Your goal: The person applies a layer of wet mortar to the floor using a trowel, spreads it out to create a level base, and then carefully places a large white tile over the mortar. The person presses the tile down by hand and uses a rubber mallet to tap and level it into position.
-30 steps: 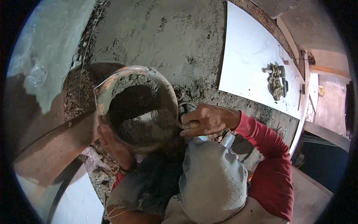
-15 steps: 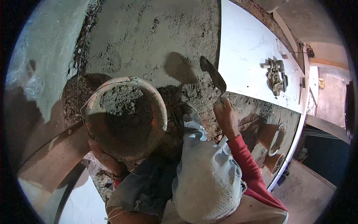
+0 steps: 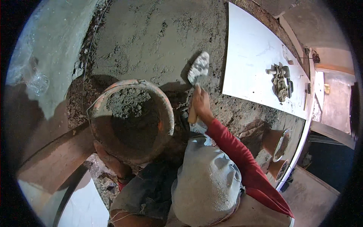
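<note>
A trowel, its wooden handle in my closed right hand (image 3: 201, 103), reaches out over the wet grey mortar bed. Pale, patchy mortar coats the trowel blade (image 3: 199, 68). To its left stands a round, worn bucket (image 3: 169, 109) with a wire handle, partly filled with grey mortar (image 3: 128, 102). My left hand (image 3: 107, 156) grips the bucket's outer wall low on the near left side; its fingertips are hidden by the bucket. Smooth and rough patches mark the mortar bed (image 3: 140, 49) ahead.
A large white tile (image 3: 249, 56) lies at the right, with a dirty cloth (image 3: 280, 84) and tools on it. Two terracotta-coloured containers, one a bucket (image 3: 273, 142), lie tipped at the right. A string (image 3: 90, 45) runs along the bed's left edge. A white panel (image 3: 85, 204) is at lower left.
My right hand has swung left with the trowel, from near the tile's corner to beside the bucket. The blade has turned, showing a mortar-smeared face. My left hand stays at the bucket.
</note>
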### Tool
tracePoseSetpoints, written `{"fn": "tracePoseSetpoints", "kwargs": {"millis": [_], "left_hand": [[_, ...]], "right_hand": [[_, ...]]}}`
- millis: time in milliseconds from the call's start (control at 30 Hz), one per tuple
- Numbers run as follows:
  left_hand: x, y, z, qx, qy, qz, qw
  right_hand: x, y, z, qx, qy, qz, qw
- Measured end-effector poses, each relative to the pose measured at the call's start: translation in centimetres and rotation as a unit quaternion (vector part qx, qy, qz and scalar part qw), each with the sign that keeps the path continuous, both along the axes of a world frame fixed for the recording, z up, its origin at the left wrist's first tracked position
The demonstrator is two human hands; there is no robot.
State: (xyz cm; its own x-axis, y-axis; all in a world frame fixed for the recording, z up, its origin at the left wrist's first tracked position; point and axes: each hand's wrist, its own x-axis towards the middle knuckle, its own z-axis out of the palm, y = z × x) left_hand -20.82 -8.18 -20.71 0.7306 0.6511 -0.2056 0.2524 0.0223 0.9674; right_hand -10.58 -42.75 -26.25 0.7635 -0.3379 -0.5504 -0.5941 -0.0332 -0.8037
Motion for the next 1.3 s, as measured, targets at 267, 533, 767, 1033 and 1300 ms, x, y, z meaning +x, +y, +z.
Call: {"fn": "tracePoseSetpoints", "kwargs": {"millis": [267, 533, 767, 1033, 1300], "left_hand": [[1.0, -0.3, 0.6, -0.051, -0.009, -0.004, 0.999], [1.4, -0.5, 1.3, -0.081, -0.01, 0.0, 0.997], [1.5, -0.7, 2.2, -0.126, -0.014, -0.001, 0.992], [0.6, -0.1, -0.5, 0.201, -0.018, -0.058, 0.978], [3.4, -1.8, 4.0, -0.042, -0.033, -0.03, 0.998]], "right_hand": [[-2.2, -5.5, 2.7, -0.228, -0.139, 0.4, 0.877], [3.2, -13.0, -1.5, -0.555, -0.104, 0.374, 0.735], [0.7, -6.7, -5.4, -0.463, -0.109, 0.265, 0.839], [4.0, -0.6, -3.4, -0.392, -0.146, 0.428, 0.801], [1.8, -3.7, 16.8, -0.279, -0.188, 0.46, 0.822]]}}
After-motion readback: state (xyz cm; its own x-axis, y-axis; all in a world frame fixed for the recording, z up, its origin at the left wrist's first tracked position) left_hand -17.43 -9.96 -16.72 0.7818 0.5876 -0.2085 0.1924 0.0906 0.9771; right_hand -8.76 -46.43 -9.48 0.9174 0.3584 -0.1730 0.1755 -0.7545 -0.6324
